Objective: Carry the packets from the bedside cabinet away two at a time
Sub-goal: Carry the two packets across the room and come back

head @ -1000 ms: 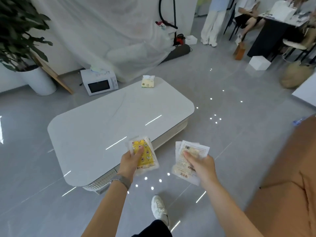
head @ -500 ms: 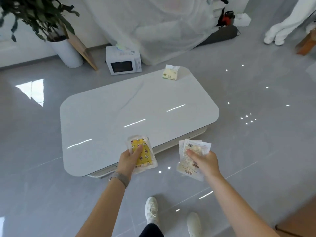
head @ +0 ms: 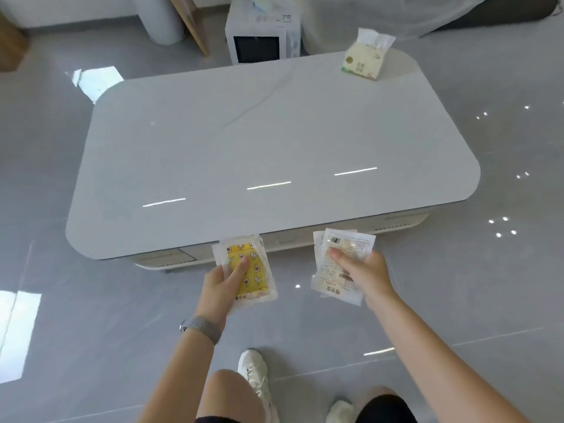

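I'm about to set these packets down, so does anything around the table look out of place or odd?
One thing: a microwave sits on the floor just behind the table, an unusual spot. The tissue pack lies askew at the far right corner. The packets look intact.

Glossy table top (head: pixel 274 141); shiny floor tiles (head: pixel 61 315); crinkly plastic packets (head: pixel 253 270).

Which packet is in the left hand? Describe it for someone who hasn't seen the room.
Find the white table; at its near edge, two hands hold packets. The left hand grips the yellow packet, unlike the white packets in the right hand.
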A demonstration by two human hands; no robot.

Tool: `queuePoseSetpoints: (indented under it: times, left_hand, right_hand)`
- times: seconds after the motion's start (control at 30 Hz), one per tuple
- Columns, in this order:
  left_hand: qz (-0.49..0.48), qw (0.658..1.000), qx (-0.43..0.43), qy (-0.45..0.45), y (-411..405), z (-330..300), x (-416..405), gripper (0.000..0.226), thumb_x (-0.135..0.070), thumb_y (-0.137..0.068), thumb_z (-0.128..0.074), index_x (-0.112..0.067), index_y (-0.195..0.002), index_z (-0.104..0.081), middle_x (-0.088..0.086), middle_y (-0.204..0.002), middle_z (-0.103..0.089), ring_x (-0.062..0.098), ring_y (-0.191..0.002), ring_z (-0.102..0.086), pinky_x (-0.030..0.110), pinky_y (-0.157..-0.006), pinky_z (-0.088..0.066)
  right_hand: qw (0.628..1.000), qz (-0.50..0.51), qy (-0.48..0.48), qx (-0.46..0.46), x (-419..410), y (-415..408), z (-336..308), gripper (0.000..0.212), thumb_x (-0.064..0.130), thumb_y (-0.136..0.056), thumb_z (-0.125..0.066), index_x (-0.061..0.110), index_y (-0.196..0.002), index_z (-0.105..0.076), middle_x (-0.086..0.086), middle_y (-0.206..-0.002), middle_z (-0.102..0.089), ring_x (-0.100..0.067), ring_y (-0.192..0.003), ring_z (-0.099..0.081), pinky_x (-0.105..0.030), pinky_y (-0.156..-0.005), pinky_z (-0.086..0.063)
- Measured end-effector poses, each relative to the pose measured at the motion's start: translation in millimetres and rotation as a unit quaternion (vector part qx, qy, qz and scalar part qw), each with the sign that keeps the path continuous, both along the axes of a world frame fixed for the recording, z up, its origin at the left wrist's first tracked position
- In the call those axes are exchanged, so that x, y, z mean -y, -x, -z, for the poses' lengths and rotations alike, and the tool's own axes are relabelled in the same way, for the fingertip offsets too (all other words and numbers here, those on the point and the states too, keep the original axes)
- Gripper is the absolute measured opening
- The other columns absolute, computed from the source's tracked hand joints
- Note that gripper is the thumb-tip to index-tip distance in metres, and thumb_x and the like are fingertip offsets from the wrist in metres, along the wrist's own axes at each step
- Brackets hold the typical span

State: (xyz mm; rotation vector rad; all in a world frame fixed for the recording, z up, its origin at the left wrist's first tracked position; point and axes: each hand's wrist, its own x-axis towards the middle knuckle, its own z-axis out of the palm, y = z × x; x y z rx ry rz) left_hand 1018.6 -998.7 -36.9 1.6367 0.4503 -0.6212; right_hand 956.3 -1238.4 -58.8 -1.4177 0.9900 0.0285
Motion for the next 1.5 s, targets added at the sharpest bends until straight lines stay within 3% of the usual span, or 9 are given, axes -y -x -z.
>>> queuePoseSetpoints:
  times: [0.13,0.23,0.37,0.5,0.67,0.8,1.17,1.37,1.5]
  left_hand:
    - [0.006,0.998,0.061,-0.012,-21,68,3,0.016,-0.029,-0.092,-0.064,-0.015,-0.097,-0.07,-0.002,-0.089,-0.077,0.01,-0.079,-0.074,0.019,-0.061,-0.056]
    - [0.011,0.994,0.103,-0.025,-33,109,10,0.014,-0.03,-0.092,-0.064,-0.017,-0.091,-0.07,-0.004,-0.084,-0.076,0.01,-0.078,-0.073,0.02,-0.063,-0.057]
    - [0.036,0.985,0.164,-0.048,-44,148,21,0.019,-0.032,-0.091,-0.065,-0.014,-0.087,-0.071,0.003,-0.089,-0.077,0.018,-0.086,-0.073,0.035,-0.08,-0.059]
    - [0.066,0.972,0.22,-0.054,-55,163,22,0.024,-0.03,-0.093,-0.063,-0.009,-0.088,-0.072,0.005,-0.09,-0.077,0.017,-0.085,-0.073,0.034,-0.08,-0.059]
    - [0.081,0.969,0.224,-0.062,-55,169,11,0.021,-0.03,-0.092,-0.064,-0.011,-0.09,-0.071,0.0,-0.086,-0.077,0.013,-0.08,-0.074,0.026,-0.071,-0.06]
    - [0.098,0.97,0.21,-0.072,-58,171,-4,0.026,-0.03,-0.091,-0.065,-0.005,-0.091,-0.072,0.001,-0.084,-0.077,0.018,-0.08,-0.074,0.039,-0.081,-0.06]
    - [0.092,0.962,0.238,-0.102,-74,167,-15,0.038,-0.037,-0.091,-0.063,0.0,-0.095,-0.07,0.004,-0.085,-0.077,0.024,-0.083,-0.074,0.048,-0.085,-0.057]
    - [0.087,0.956,0.262,-0.102,-71,162,-14,0.079,-0.065,-0.064,-0.06,0.008,-0.095,-0.063,0.024,-0.096,-0.069,0.034,-0.08,-0.07,0.055,-0.085,-0.052]
    - [0.103,0.947,0.278,-0.124,-69,168,-14,0.059,-0.052,-0.082,-0.065,0.006,-0.095,-0.067,0.014,-0.086,-0.074,0.03,-0.081,-0.072,0.049,-0.082,-0.057]
  right_hand:
    - [0.997,-0.07,0.0,0.009,-4,-28,89,0.026,0.028,-0.072,-0.085,0.014,-0.091,-0.074,0.0,-0.085,-0.076,-0.015,-0.078,-0.073,-0.028,-0.067,-0.06]
    - [0.993,-0.117,0.0,0.036,-11,-47,143,0.023,0.025,-0.075,-0.083,0.013,-0.093,-0.073,-0.001,-0.086,-0.076,-0.013,-0.076,-0.073,-0.022,-0.064,-0.057]
    - [0.989,-0.133,0.012,0.062,-16,-75,203,0.02,0.021,-0.076,-0.083,0.013,-0.092,-0.073,-0.004,-0.088,-0.076,-0.02,-0.081,-0.073,-0.035,-0.074,-0.06]
    - [0.984,-0.148,0.019,0.098,-18,-93,239,0.021,0.022,-0.074,-0.083,0.014,-0.09,-0.073,-0.006,-0.087,-0.076,-0.022,-0.08,-0.074,-0.039,-0.074,-0.061]
    - [0.978,-0.169,0.068,0.103,-19,-89,252,0.018,0.027,-0.073,-0.082,0.015,-0.083,-0.073,0.0,-0.077,-0.075,-0.02,-0.073,-0.073,-0.041,-0.073,-0.061]
    - [0.959,-0.223,0.133,0.111,-26,-94,250,0.016,0.028,-0.076,-0.079,0.016,-0.074,-0.069,0.006,-0.062,-0.068,-0.009,-0.056,-0.064,-0.027,-0.057,-0.055]
    - [0.961,-0.225,0.104,0.125,-40,-119,275,0.017,0.026,-0.075,-0.083,0.017,-0.085,-0.072,0.0,-0.076,-0.075,-0.016,-0.071,-0.073,-0.034,-0.064,-0.061]
    - [0.959,-0.235,0.082,0.133,-46,-126,286,0.018,0.023,-0.076,-0.083,0.018,-0.088,-0.071,0.0,-0.082,-0.076,-0.012,-0.072,-0.073,-0.028,-0.062,-0.059]
    - [0.962,-0.226,0.058,0.144,-47,-126,289,0.023,0.022,-0.075,-0.084,0.015,-0.092,-0.07,-0.001,-0.085,-0.076,-0.013,-0.075,-0.073,-0.031,-0.064,-0.06]
